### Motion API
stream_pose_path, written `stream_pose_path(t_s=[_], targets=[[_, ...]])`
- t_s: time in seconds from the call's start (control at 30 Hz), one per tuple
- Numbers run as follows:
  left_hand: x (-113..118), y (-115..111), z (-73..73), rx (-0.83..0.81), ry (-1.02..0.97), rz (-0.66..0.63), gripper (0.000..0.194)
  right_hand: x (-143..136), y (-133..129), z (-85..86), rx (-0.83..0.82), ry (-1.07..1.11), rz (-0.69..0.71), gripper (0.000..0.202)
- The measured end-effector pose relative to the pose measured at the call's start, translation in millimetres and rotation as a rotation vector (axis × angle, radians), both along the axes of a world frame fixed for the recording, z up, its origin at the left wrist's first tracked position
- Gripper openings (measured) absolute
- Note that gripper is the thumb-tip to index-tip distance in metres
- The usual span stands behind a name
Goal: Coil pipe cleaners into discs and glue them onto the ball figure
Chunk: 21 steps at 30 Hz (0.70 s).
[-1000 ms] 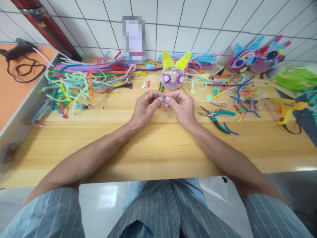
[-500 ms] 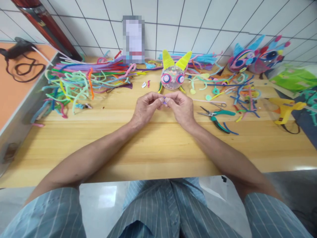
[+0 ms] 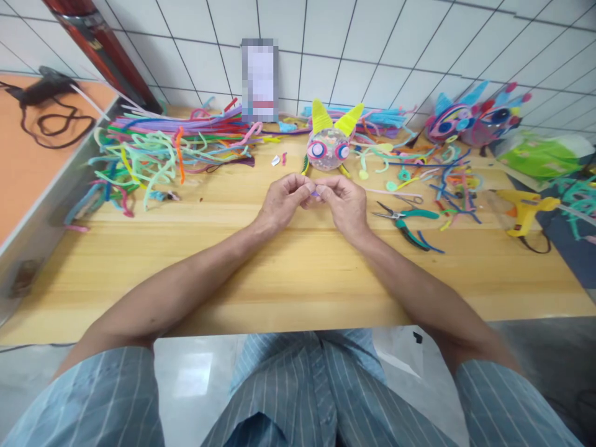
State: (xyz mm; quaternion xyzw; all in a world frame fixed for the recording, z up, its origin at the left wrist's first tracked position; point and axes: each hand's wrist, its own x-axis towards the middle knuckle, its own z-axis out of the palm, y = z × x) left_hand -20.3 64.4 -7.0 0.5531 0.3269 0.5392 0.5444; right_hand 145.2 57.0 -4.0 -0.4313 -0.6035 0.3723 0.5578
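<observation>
Between my fingertips is a small purple piece (image 3: 315, 193), mostly covered by them. My left hand (image 3: 287, 197) pinches it from the left, and my right hand (image 3: 343, 202) pinches it from the right; the fingertips of both nearly meet. Just behind them stands a round, clear figure (image 3: 328, 149) with yellow pointed ears and pink-and-blue ringed eyes. Green-handled pliers (image 3: 410, 222) lie open on the wooden table (image 3: 279, 279), to the right of my right hand. Scissors (image 3: 412, 199) lie partly behind the pliers.
Heaped pipe cleaners (image 3: 153, 152) cover the back left. A phone (image 3: 259, 81) leans on the tiled wall. More coloured pieces (image 3: 456, 180) lie at the right, near a yellow glue gun (image 3: 525, 211). Two decorated figures (image 3: 493, 121) stand at the back right, beside a green bag (image 3: 542, 155).
The view has shifted slightly. Both hands keep their pinch on the purple piece, with the fingers a little differently placed.
</observation>
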Motion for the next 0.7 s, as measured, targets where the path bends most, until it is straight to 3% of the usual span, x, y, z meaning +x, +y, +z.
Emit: stream_pose_path(t_s=[0.37,0.7], targets=[[1.0,-2.7,0.8,-0.016,0.006,-0.001,0.044,-2.1,0.5,-5.9,0.009,-0.007,-0.026,0.03],[5.3,-6.6,0.7,-0.119,-0.074,0.082,0.031,6.0,3.0,5.2,0.034,-0.089,-0.017,0.038]])
